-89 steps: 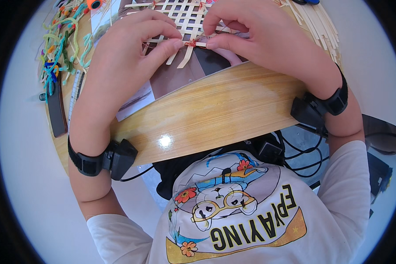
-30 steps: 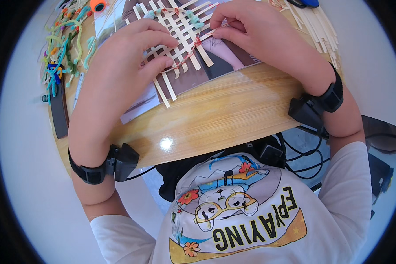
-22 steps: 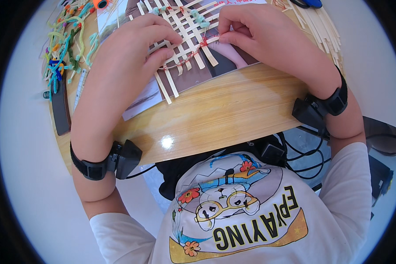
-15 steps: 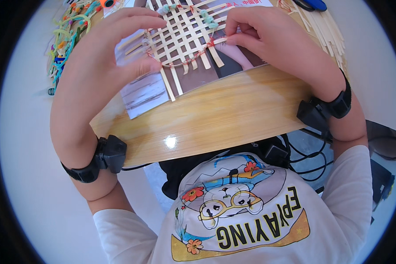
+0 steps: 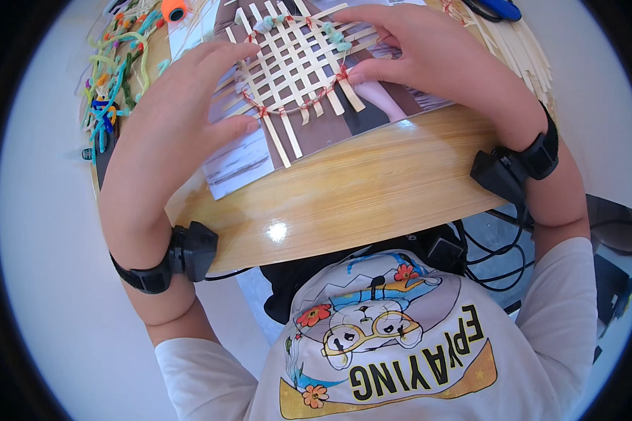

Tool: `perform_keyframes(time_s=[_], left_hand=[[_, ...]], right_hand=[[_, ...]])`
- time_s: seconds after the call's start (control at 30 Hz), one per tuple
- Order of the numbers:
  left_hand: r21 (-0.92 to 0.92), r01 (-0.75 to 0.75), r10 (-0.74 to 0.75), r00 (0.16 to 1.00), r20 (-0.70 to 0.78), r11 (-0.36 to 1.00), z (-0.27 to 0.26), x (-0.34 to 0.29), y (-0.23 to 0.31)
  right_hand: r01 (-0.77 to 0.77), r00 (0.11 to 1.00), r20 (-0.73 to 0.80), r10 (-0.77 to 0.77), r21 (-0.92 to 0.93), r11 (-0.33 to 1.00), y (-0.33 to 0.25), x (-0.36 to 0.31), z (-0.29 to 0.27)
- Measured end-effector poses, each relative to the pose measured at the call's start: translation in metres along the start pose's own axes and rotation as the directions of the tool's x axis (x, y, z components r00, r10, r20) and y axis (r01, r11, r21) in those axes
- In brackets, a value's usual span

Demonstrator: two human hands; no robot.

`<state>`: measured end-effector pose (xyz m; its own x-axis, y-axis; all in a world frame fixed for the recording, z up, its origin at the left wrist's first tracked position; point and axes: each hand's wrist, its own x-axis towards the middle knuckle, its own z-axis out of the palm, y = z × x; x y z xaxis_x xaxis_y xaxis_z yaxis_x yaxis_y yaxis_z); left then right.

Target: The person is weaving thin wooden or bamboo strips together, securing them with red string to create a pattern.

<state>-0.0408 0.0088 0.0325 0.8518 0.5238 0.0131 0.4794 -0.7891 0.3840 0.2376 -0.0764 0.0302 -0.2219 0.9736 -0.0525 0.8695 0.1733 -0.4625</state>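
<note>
A flat lattice of woven pale wooden strips (image 5: 293,67) lies between my hands, its strip ends sticking out unevenly. A thin round hoop circles the weave, tied on with red thread (image 5: 342,73). Pale green fluffy yarn (image 5: 336,36) wraps part of the hoop at the far side. My left hand (image 5: 179,105) curves beside the lattice's left edge, fingers and thumb apart. At the right edge, my right hand (image 5: 428,52) has its thumb close to a red tie and its fingers spread over the strip ends. I cannot tell whether either hand touches the strips.
Under the lattice is a glossy printed sheet (image 5: 240,168) on a wooden table (image 5: 330,179). Tangled colourful yarn (image 5: 112,77) and an orange cylindrical thing (image 5: 173,10) lie at the left. Loose wooden strips (image 5: 509,52) and a blue-and-black handled tool (image 5: 498,8) are at the far right.
My right hand has let go of the strip end it pinched at the right edge, and its fingers have spread. The lattice sits slightly lower in view. My left hand has shifted slightly right.
</note>
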Motion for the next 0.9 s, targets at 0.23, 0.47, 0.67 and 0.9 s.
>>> perform_keyframes(time_s=[0.23,0.47,0.67,0.9], left_hand=[[0.018,-0.022,0.023,0.999,-0.042,1.000,0.005,0.001,0.002],[0.036,0.004,-0.002,0.999,-0.041,0.999,0.006,-0.001,0.001],[0.039,-0.026,0.027,0.999,-0.026,0.999,0.007,-0.001,-0.003],[0.046,-0.020,0.020,1.000,-0.014,0.999,0.006,0.001,-0.003]], right_hand=[[0.027,0.992,-0.125,-0.029,-0.022,0.999,0.018,-0.003,0.029],[0.053,0.978,-0.198,-0.065,-0.064,0.997,0.016,-0.005,0.028],[-0.059,0.991,0.118,0.062,-0.032,0.998,0.005,0.009,-0.006],[0.004,0.991,0.133,-0.007,0.024,1.000,-0.005,0.002,-0.015]])
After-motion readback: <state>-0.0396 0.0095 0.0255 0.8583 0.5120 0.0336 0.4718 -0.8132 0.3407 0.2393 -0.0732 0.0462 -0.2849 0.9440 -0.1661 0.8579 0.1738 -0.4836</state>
